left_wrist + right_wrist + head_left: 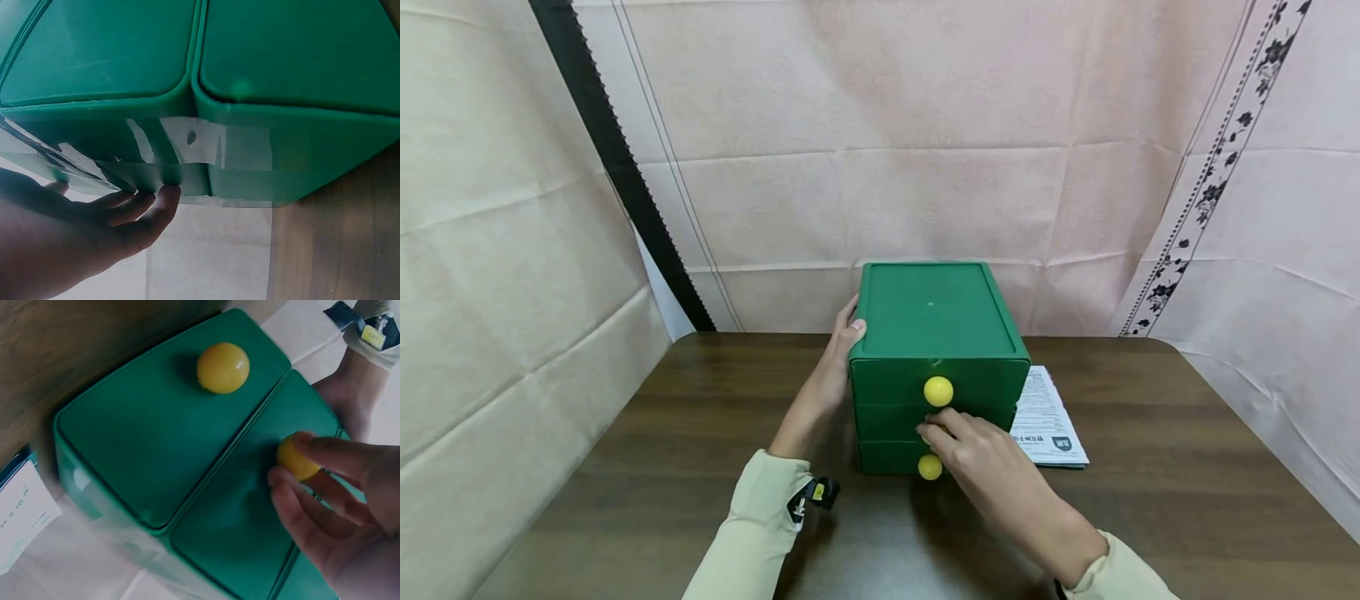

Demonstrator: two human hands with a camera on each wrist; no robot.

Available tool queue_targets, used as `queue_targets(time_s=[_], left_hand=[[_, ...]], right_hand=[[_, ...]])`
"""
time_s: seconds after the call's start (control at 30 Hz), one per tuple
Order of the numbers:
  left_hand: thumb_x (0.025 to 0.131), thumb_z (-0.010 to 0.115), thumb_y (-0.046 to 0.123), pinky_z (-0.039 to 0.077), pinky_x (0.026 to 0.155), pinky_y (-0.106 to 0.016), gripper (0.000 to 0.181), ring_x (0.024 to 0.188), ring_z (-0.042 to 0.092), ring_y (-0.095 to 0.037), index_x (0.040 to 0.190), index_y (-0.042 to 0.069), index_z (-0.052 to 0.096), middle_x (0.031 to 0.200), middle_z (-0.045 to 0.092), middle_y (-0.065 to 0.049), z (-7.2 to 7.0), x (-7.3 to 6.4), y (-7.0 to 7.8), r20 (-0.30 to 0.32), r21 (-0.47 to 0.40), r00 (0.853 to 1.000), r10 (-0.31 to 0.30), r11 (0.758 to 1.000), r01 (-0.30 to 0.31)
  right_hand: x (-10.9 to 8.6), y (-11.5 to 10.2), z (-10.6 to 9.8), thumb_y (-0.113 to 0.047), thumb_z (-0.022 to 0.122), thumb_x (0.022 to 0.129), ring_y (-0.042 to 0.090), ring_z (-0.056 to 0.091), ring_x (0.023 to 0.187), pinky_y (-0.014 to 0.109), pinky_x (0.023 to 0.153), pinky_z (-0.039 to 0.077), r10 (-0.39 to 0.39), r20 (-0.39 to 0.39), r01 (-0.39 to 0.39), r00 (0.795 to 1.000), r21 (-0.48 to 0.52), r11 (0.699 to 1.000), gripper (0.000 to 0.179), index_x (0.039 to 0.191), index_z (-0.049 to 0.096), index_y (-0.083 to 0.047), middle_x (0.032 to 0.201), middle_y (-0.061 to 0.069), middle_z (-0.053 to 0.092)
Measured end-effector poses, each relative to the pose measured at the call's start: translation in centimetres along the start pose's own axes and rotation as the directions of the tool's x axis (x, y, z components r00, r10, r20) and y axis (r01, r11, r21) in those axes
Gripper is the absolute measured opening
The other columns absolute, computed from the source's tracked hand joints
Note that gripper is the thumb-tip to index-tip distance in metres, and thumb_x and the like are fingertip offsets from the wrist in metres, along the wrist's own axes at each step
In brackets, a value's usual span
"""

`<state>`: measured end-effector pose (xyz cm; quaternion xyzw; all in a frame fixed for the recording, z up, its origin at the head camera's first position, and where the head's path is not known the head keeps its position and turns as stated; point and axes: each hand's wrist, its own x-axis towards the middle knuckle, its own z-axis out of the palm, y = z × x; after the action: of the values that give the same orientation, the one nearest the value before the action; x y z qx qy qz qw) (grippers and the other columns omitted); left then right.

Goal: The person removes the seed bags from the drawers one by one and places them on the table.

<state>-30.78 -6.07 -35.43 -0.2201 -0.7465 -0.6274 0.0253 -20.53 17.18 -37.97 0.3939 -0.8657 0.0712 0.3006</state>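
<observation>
A green drawer box [932, 312] with three stacked drawers stands on the table, each front bearing a round yellow knob. My right hand [981, 454] pinches the middle drawer's yellow knob [299, 457] between thumb and fingers. Both the top knob [938, 391] and the bottom knob [930, 467] are untouched. On the box's left side my left hand [835, 358] rests, thumb near the top edge. In the left wrist view the fingertips [167, 192] of that hand touch the box near some clear tape [247, 147]. All three drawers look closed.
A printed paper sheet [1048, 417] lies on the table just right of the box, on something dark. The brown wooden table [715, 417] reaches back to pale cloth hangings [880, 167]. A black strap with a buckle [808, 498] is worn on the left wrist.
</observation>
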Motion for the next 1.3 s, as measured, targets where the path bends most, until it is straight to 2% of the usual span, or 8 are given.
queue_targets(time_s=[0.27,0.57,0.73,0.8,0.87,1.0,1.17,1.3], left_hand=[[0.104,0.027,0.052,0.018,0.122,-0.066,0.076,0.156,0.017,-0.037,0.170,0.023,0.004,0.172,0.012,-0.014,-0.1,0.1,0.0,0.000,0.002,1.000,-0.004,1.000,0.004],[0.104,0.026,0.052,0.018,0.122,-0.067,0.077,0.156,0.017,-0.038,0.170,0.022,0.002,0.172,0.011,-0.016,-0.2,-0.1,-0.3,0.010,-0.018,1.000,0.000,1.000,0.000],[0.103,0.027,0.052,0.017,0.122,-0.067,0.077,0.156,0.017,-0.038,0.170,0.021,0.003,0.172,0.011,-0.016,-0.2,0.0,-0.2,0.008,-0.015,1.000,0.004,1.000,-0.003],[0.104,0.027,0.051,0.017,0.122,-0.067,0.077,0.156,0.017,-0.039,0.170,0.021,0.003,0.172,0.011,-0.016,-0.1,0.1,-0.1,0.010,-0.018,1.000,0.006,1.000,-0.006],[0.104,0.027,0.051,0.018,0.122,-0.066,0.076,0.156,0.017,-0.038,0.170,0.021,0.003,0.172,0.011,-0.015,0.0,0.1,-0.1,0.009,-0.021,1.000,0.005,1.000,-0.005],[0.105,0.027,0.051,0.018,0.122,-0.066,0.075,0.156,0.017,-0.037,0.170,0.022,0.003,0.172,0.012,-0.015,0.0,0.2,-0.1,0.010,-0.024,1.000,0.004,1.000,-0.003],[0.105,0.027,0.051,0.019,0.122,-0.066,0.075,0.155,0.018,-0.037,0.170,0.023,0.004,0.172,0.013,-0.015,0.0,0.0,0.0,0.003,-0.019,1.000,-0.002,1.000,0.002],[0.106,0.027,0.051,0.018,0.122,-0.068,0.074,0.156,0.018,-0.038,0.170,0.023,0.003,0.172,0.013,-0.015,-0.1,-0.1,0.1,0.006,-0.016,1.000,-0.006,1.000,0.006]], right_hand=[[0.0,1.0,-0.1,0.002,0.087,0.082,0.015,0.067,0.095,0.031,0.083,0.061,-0.050,0.044,0.049,0.998,0.024,0.999,0.042,0.120,0.073,-0.006,0.114,0.004,0.067],[0.3,0.9,-0.3,-0.017,0.087,0.088,0.013,0.068,0.089,0.028,0.074,0.059,-0.095,0.001,0.095,0.995,0.024,0.995,0.026,0.112,0.076,-0.011,0.112,0.001,0.067],[0.3,0.4,-1.2,-0.019,0.085,0.089,0.010,0.064,0.081,0.024,0.069,0.057,-0.111,-0.075,0.115,0.991,0.050,0.992,0.017,0.102,0.076,-0.012,0.103,-0.003,0.066],[0.3,0.1,-1.7,-0.022,0.078,0.096,0.009,0.062,0.078,0.023,0.067,0.056,-0.123,-0.127,0.131,0.984,0.057,0.990,0.009,0.097,0.075,-0.013,0.099,-0.004,0.066],[0.3,-0.1,-2.2,-0.027,0.066,0.105,0.009,0.062,0.078,0.023,0.067,0.056,-0.123,-0.171,0.135,0.978,0.059,0.989,0.019,0.095,0.075,-0.014,0.098,-0.004,0.066],[0.5,-0.2,-3.0,-0.036,0.046,0.112,0.012,0.065,0.082,0.027,0.069,0.059,-0.091,-0.233,0.109,0.968,0.066,0.992,0.039,0.097,0.075,-0.013,0.103,0.000,0.066],[0.6,0.1,-3.0,-0.031,0.051,0.110,0.016,0.068,0.083,0.028,0.067,0.059,-0.036,-0.288,0.061,0.957,0.078,0.995,0.033,0.102,0.075,-0.009,0.107,0.005,0.064],[0.7,0.4,-2.8,-0.035,0.048,0.111,0.014,0.064,0.079,0.024,0.059,0.054,0.030,-0.310,0.001,0.950,0.099,0.995,0.038,0.111,0.074,-0.008,0.105,0.005,0.062]])
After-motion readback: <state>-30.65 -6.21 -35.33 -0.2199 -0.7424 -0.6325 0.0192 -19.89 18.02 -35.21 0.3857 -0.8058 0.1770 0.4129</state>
